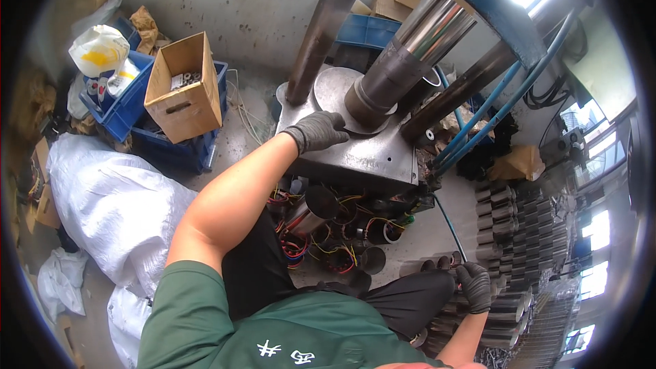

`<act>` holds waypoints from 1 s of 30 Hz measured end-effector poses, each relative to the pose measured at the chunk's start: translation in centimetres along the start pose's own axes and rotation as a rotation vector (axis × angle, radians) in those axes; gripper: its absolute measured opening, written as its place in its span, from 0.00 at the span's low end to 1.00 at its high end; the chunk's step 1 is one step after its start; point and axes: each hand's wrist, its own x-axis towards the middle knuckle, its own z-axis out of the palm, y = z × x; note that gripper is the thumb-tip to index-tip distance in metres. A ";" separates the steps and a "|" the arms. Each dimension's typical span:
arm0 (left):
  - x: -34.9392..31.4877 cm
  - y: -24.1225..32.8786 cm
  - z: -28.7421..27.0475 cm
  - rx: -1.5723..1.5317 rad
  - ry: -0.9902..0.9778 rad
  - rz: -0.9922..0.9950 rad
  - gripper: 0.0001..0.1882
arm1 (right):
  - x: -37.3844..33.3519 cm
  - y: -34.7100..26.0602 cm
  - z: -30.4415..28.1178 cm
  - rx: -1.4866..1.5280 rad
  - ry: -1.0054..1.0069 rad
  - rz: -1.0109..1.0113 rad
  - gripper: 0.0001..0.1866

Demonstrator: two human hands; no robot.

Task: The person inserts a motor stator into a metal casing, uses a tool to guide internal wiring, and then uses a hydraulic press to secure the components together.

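My left hand (318, 132), in a grey knit glove, rests on the metal bed (362, 157) of a press, beside the round steel plate (335, 89). Its fingers point right and hold nothing that I can see. On that plate stands a dark metal cylinder (372, 99), directly beneath the shiny press ram (437, 24). Low on the right, my gloved right hand (473, 287) is closed at the end of a thin blue-green lever rod (449, 224). The rod slants up toward the side of the press; the fingers partly hide its tip.
Beneath the bed lie metal cylinders (314, 208) with coloured wires. Many dark metal cylinders are stacked in rows (519, 225) at right. Blue hoses (488, 119) run beside a press column (458, 89). At left are a cardboard box (184, 106), blue crates (109, 119) and white sacks (116, 198).
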 end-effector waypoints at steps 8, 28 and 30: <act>-1.5 -1.2 -1.3 0.056 0.018 -0.036 0.26 | 0.1 -0.9 0.2 0.118 -0.004 0.075 0.09; -2.0 -2.2 -1.6 0.036 0.041 -0.172 0.32 | 2.0 -1.6 -2.5 0.208 -0.078 -0.096 0.15; -1.9 -2.1 -1.7 0.012 0.030 -0.183 0.32 | 1.7 -0.1 -2.5 0.153 -0.207 0.019 0.14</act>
